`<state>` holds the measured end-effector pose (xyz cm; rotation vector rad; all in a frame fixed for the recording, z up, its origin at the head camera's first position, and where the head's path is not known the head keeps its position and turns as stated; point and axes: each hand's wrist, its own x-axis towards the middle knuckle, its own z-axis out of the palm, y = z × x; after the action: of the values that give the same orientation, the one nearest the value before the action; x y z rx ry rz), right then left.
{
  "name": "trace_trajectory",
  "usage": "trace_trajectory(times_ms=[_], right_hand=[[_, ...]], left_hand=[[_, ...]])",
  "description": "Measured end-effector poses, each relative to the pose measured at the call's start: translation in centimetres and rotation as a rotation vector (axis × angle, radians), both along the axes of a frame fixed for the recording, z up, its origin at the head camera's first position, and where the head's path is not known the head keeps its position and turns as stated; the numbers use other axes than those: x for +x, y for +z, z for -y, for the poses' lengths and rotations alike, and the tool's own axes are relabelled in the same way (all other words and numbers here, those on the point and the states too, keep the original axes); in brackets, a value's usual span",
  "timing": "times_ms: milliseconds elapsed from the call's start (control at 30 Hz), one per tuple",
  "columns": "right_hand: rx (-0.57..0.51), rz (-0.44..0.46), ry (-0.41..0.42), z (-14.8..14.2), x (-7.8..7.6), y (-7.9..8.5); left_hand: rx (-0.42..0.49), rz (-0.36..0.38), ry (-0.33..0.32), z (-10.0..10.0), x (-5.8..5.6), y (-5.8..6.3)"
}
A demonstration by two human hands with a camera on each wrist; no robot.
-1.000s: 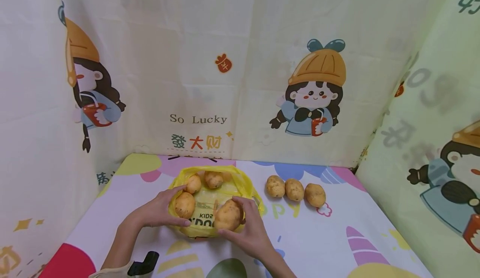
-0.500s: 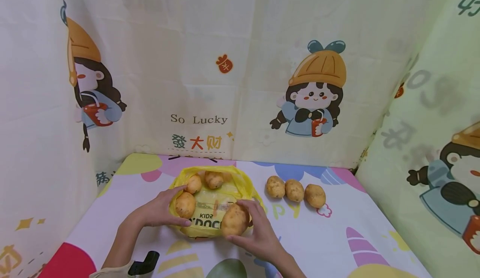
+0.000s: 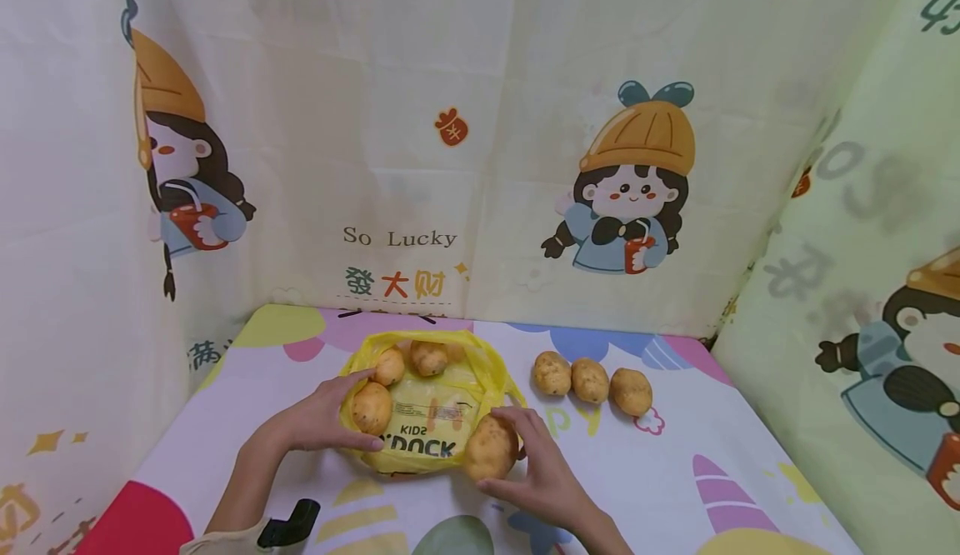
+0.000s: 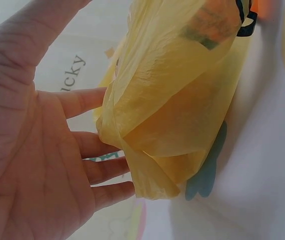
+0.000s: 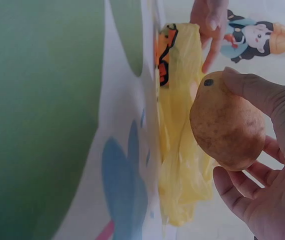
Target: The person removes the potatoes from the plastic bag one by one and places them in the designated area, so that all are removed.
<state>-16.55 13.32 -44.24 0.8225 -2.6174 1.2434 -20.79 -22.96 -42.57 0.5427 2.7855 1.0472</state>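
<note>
A yellow plastic bag lies on the table with its mouth spread, showing printed lettering inside. Within it are three potatoes: one by the left rim, a smaller one behind it and one at the back. My left hand rests against the bag's left side, thumb and fingers spread apart; in the left wrist view its straight fingers touch the yellow film. My right hand grips a large potato between thumb and fingers, over the bag's right front edge. A dark spot marks this potato in the right wrist view.
Three more potatoes stand in a row to the right of the bag: left, middle and right. A patterned cloth covers the table. Printed fabric walls enclose it at the back and both sides.
My right hand has carried the large potato rightward and slightly toward me, from over the bag's middle to its right front edge, uncovering more lettering. My left hand stays in place.
</note>
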Motion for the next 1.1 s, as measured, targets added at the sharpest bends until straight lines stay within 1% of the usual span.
trace_trajectory(times_ms=[167,500,633,967,1100], right_hand=[[0.019,-0.008,0.019,-1.0,0.0,-0.3],[0.064,-0.036,-0.009,-2.9,-0.2,-1.0],[0.071,0.006,-0.028,-3.5,-0.3,-1.1],[0.119,0.050,-0.066,-5.0,-0.7,-1.3],[0.134,0.043,-0.075,-5.6,-0.9,-1.1]], left_hand=[[0.000,0.006,-0.002,0.0,0.0,0.0],[-0.003,0.026,0.008,-0.1,0.1,0.0],[0.000,0.029,0.006,-0.2,0.1,0.0],[0.006,0.030,-0.011,-0.2,-0.2,-0.2],[0.009,0.026,-0.015,-0.2,-0.3,-0.2]])
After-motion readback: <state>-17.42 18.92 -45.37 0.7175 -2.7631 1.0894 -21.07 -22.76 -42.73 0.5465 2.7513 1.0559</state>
